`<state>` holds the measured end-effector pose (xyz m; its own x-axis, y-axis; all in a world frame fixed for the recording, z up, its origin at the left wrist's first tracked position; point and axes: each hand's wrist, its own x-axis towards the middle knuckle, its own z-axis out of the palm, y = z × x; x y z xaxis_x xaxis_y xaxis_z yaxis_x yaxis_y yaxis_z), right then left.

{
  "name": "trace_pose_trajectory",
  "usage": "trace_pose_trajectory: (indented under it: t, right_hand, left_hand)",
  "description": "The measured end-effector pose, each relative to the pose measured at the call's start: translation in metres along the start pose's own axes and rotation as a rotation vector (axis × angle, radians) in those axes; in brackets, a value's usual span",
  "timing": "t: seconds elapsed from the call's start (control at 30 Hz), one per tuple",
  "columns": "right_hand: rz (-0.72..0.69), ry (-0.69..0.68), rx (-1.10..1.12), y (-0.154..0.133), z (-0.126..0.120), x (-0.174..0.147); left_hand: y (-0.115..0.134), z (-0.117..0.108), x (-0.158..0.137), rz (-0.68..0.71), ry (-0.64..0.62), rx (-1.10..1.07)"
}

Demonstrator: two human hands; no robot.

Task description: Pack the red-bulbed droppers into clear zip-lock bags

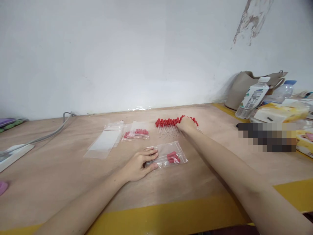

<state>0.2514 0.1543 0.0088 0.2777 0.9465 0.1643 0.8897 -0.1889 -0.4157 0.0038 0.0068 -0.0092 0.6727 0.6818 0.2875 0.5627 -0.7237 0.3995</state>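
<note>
My left hand (143,163) lies with its fingers spread over the left end of a clear zip-lock bag (181,152). Inside that bag are a few red-bulbed pieces (173,157), their bulbs towards the right. My right hand (187,125) reaches into a row of glass droppers with red rubber bulbs (167,122). Its fingers are curled down at the bulbs and closed, apparently on a dropper; the fingertips are partly hidden. Left of the row sits a filled zip-lock bag (141,132) with several red bulbs showing, overlapping another filled bag (126,134).
Flat clear bags (104,143) are stacked on the wooden table (117,192) at left. A grey cable (55,132) runs to a white power strip (18,153). At right stand a beige bag (241,89), a labelled bottle (254,98) and a tissue pack (276,112). Yellow tape edges the table.
</note>
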Motion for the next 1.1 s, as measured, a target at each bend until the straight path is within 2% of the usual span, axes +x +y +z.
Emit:
trace_pose_trajectory:
  t: [0.2,0.37,0.43,0.5,0.57,0.67,0.77,0.9,1.03,1.1]
  right_hand:
    - [0.033,-0.013,0.064,-0.003,-0.007,0.008]
    - [-0.085,-0.055,0.174,0.010,-0.028,-0.007]
    - [-0.169,-0.054,0.319,0.019,-0.033,-0.021]
    - [-0.255,-0.057,0.603,0.030,-0.034,-0.038]
    - [-0.277,-0.101,0.860,0.038,-0.033,-0.055]
    - [-0.207,-0.169,1.070,0.046,-0.027,-0.078]
    - [-0.107,-0.189,1.148,0.047,-0.021,-0.091]
    - [-0.046,-0.124,1.182,0.047,-0.015,-0.093]
    - [-0.032,-0.013,1.184,0.053,-0.018,-0.089]
    - [-0.032,-0.007,1.181,0.054,-0.019,-0.090]
  left_hand:
    - [0.002,0.000,0.000,-0.010,-0.001,0.005]
    - [0.002,-0.001,0.001,-0.022,-0.015,0.017]
    - [0.003,-0.003,0.002,-0.016,-0.039,0.041]
    - [0.005,-0.005,0.002,-0.011,-0.073,0.082]
    - [0.006,-0.006,0.002,-0.007,-0.097,0.120]
    - [0.006,-0.006,0.001,0.002,-0.088,0.124]
    - [0.005,-0.005,0.001,-0.003,-0.059,0.087]
    - [0.003,-0.003,0.001,-0.005,-0.030,0.053]
    - [0.004,-0.003,0.001,-0.009,-0.025,0.035]
    - [0.004,-0.003,0.001,-0.015,-0.023,0.030]
